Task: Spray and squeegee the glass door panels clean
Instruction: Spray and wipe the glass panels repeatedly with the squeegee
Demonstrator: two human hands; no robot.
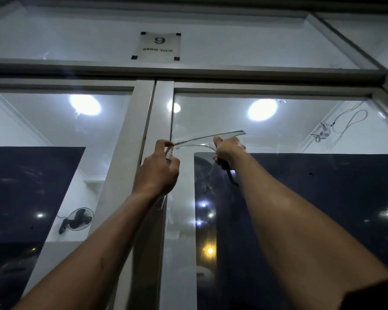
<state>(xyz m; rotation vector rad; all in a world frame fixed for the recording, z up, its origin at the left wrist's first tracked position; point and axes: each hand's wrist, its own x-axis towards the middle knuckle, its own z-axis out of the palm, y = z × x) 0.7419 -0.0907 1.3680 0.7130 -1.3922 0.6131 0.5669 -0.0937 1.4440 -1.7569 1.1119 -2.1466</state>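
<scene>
Door: two white-framed leaves meeting at centre, seen from below; transom above with a taped sign marked "9"; right panel: clear glass above, dark sheet behind its lower part, faint smears near the squeegee; left panel: clear glass above, dark sheet lower left; round ceiling lights show through both panes; wall fan visible through the left panel, low down; looped cord hanging behind the right panel, upper right; right hand: raised, fingers wrapped round the squeegee handle; squeegee: clear, blade tilted, lying against the upper right panel just beside the centre frame; left hand: raised before the centre frame, fingers curled round the spray bottle, forefinger atop its nozzle; spray bottle: small, mostly hidden in the fist, near the blade's left end.
</scene>
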